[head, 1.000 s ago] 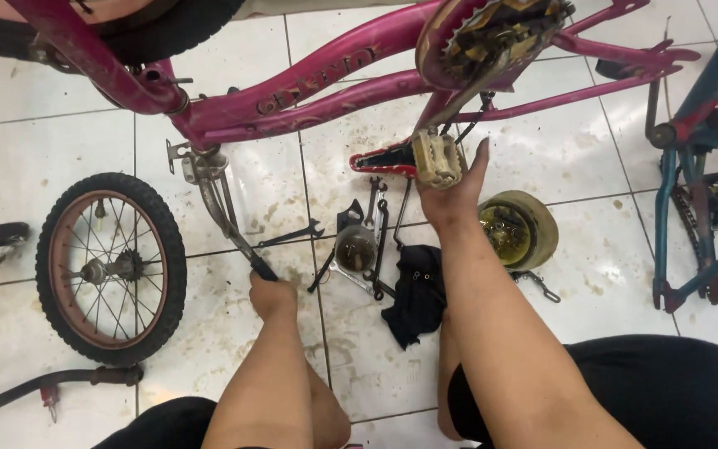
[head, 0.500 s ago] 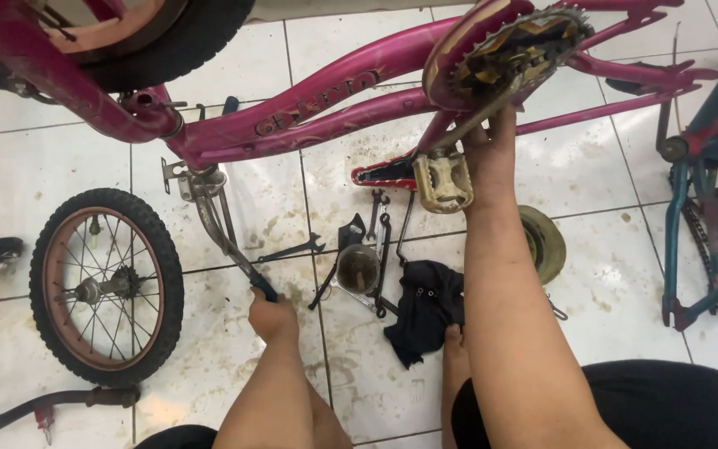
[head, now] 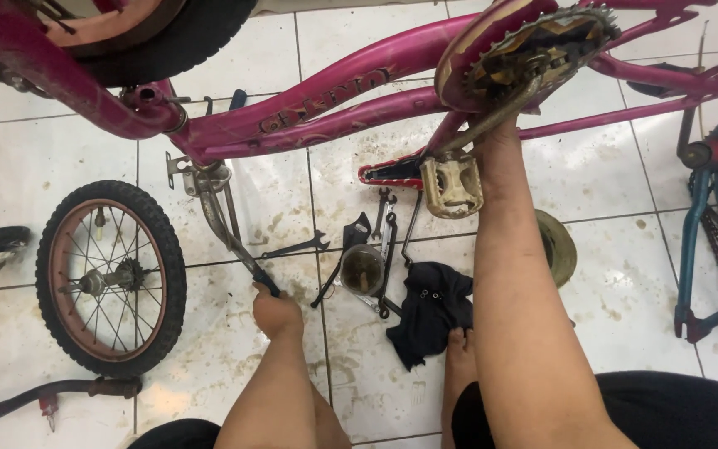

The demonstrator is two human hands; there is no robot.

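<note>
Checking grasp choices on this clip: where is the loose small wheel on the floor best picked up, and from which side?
Grip the small wheel by its tyre at the right-hand rim, nearest the left hand. It lies flat on the tiled floor, so the rubber edge gives a thick hold, probably safer than the thin spokes or the hub with its axle in the middle.

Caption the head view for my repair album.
Left hand grips a tool, right hand at the crank of an upturned pink bicycle frame.

Left hand (head: 276,314) fisted low, arm extended; right hand (head: 499,133) reaches farther forward, arm straight.
</note>
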